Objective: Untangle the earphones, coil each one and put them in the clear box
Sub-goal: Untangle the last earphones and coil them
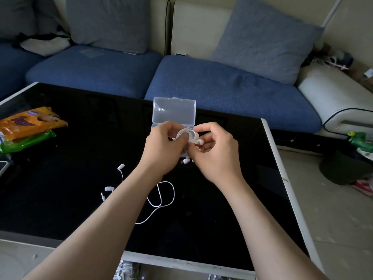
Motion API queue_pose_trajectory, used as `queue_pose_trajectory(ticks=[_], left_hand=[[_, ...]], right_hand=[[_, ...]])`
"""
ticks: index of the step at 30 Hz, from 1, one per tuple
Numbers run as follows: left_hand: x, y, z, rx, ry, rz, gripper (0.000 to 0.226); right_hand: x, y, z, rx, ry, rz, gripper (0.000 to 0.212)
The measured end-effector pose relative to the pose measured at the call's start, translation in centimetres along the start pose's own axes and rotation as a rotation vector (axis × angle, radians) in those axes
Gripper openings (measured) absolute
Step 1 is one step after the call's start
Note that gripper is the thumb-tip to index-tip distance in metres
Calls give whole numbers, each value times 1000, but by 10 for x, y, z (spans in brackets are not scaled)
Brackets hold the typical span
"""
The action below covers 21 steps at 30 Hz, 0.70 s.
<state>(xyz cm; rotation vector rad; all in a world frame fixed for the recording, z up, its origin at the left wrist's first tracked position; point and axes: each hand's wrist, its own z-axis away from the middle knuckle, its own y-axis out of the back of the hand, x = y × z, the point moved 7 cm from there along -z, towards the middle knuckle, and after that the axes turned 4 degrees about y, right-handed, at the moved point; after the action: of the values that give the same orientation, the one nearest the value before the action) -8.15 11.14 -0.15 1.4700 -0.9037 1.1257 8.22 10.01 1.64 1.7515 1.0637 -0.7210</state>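
Earphones: one white coil [187, 134] pinched between left hand [161, 150] and right hand [216, 152], both closed on its thin round loops, above glossy black desk [60, 158]. Clear box [174, 112] behind, lid upright. Second earphone [161, 196] sprawls loose beneath the forearms.

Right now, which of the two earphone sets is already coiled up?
The white earphones held between both hands, wound into a small loop before the clear box. The other earphones lie loose and uncoiled on the black table.

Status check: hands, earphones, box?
Both hands, left and right, shut on coiled earphone. Second earphone loose on table. Clear box open behind hands. Nothing blocking.
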Motion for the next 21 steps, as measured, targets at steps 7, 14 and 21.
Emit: queue_pose_trajectory(ticks=[7,14,21], left_hand=[[12,-3,4,-51,-78,53,2],[34,0,14,-1,-306,-79,8],[39,-6,22,17,-519,-318,28]], right_hand=[[1,6,-1,75,-49,2,39],[-1,5,-3,69,-8,-7,42],[-3,3,-2,42,27,-17,30]])
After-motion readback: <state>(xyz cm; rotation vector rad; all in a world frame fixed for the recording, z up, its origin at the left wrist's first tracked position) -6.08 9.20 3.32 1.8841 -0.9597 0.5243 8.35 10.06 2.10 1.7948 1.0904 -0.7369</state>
